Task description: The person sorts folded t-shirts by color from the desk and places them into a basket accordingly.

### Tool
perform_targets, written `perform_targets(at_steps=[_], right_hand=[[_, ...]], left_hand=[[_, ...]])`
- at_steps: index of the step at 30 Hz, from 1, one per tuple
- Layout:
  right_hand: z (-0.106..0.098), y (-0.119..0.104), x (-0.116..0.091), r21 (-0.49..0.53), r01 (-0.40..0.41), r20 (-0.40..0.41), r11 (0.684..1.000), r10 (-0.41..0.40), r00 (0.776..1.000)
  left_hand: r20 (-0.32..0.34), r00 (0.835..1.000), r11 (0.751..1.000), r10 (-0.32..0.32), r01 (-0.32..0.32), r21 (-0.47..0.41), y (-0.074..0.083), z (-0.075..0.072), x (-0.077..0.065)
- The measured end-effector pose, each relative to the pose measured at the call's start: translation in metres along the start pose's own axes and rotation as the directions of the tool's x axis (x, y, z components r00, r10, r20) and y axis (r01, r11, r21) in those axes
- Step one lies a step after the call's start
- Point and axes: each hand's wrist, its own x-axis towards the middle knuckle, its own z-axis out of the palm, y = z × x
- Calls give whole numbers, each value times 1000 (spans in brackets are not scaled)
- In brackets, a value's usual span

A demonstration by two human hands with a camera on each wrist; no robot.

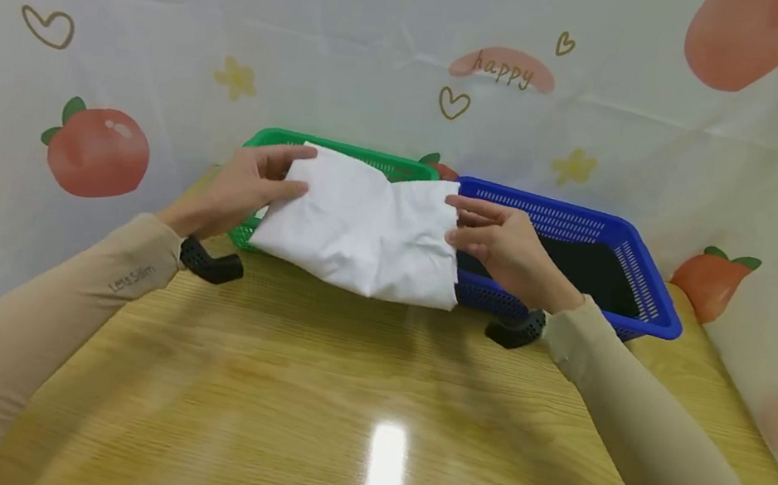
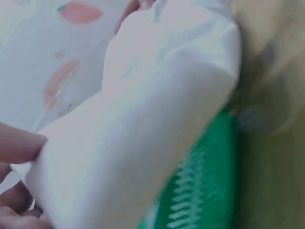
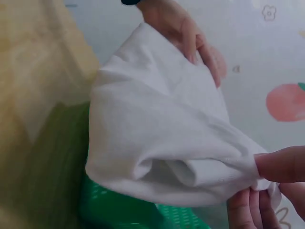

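Note:
A folded white cloth (image 1: 354, 225) hangs between both hands, over the front of the green basket (image 1: 265, 136). My left hand (image 1: 239, 182) pinches its left edge between thumb and fingers, while my right hand (image 1: 499, 238) grips the right edge the same way. In the right wrist view the cloth (image 3: 162, 109) shows loose folds at the end pinched by the right thumb (image 3: 281, 164). The left wrist view has the left thumb (image 2: 21, 143) pressed on the cloth's near corner. Much of the green basket's inside is hidden behind the cloth.
A blue basket (image 1: 652, 299) stands right of the green one, with black fabric (image 1: 599, 274) lying in it. Both are at the back of the wooden table (image 1: 261, 391), against a printed curtain (image 1: 356, 61). A black wrist device (image 1: 212, 262) sits below the left hand.

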Motion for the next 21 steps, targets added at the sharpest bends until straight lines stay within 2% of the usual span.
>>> perform_targets(at_steps=[3,6,9,12,15,18,21], right_hand=[[10,-5,30,-1,11,-45,1000,-11,999],[18,-1,56,-20,19,-96,1000,-21,995],[25,5,73,-38,19,-141,999,-24,990],[30,10,84,-58,21,-187,998,-31,982],[31,13,91,-91,29,-209,995,-48,977],[31,17,96,-135,27,-182,990,-52,982],[31,20,98,-167,5,-112,986,-25,993]], left_hand=[[-46,998,998,-37,39,53,7,-13,21],[-98,993,986,-63,77,149,7,-23,37],[-127,989,973,-72,97,211,2,-31,46],[-125,987,968,-100,126,216,-2,-36,51],[-98,989,966,-113,132,224,-6,-39,55],[-46,991,953,-123,131,272,-10,-39,59],[42,985,921,-167,141,363,-15,-38,62]])
